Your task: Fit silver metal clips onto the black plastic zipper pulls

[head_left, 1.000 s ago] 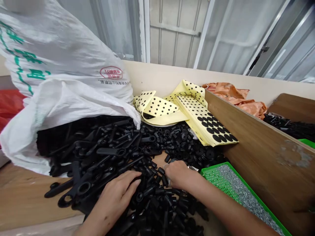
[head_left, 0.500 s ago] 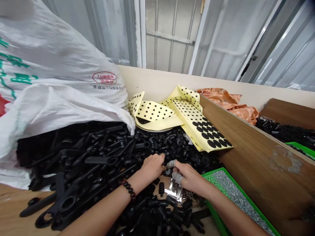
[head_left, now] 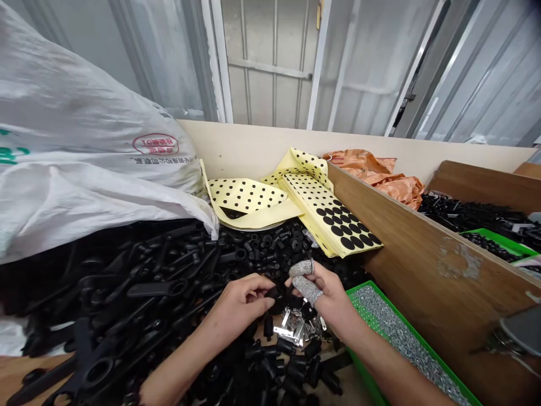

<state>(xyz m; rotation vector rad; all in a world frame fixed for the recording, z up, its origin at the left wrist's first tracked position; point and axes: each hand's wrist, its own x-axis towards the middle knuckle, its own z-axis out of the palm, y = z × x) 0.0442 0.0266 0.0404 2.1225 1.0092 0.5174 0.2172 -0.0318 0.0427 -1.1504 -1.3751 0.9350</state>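
Observation:
My left hand (head_left: 243, 301) has its thumb and fingers closed on a small round black plastic part (head_left: 276, 300). Close beside it on the right is my right hand (head_left: 327, 293), two of its fingers wearing grey fabric finger cots (head_left: 305, 287). Those fingers are pinched together, and whatever is between them is hidden. Just below both hands lie several shiny metal clips (head_left: 296, 328). Short black cylindrical pieces (head_left: 291, 366) are scattered nearer to me. Long black plastic handles with ringed ends (head_left: 156, 288) are heaped to the left.
A white woven sack (head_left: 97, 169) leans at the left. Yellow sheets of black round stickers (head_left: 323, 217) lie behind the hands. A green tray (head_left: 422, 349) holds small metal pieces against a wooden divider (head_left: 422, 265). Orange plastic (head_left: 380, 177) lies beyond it.
My left hand has turned, so its thumb and the black part show. My right hand has risen slightly, fingers more visible. The camera view has shifted to the right.

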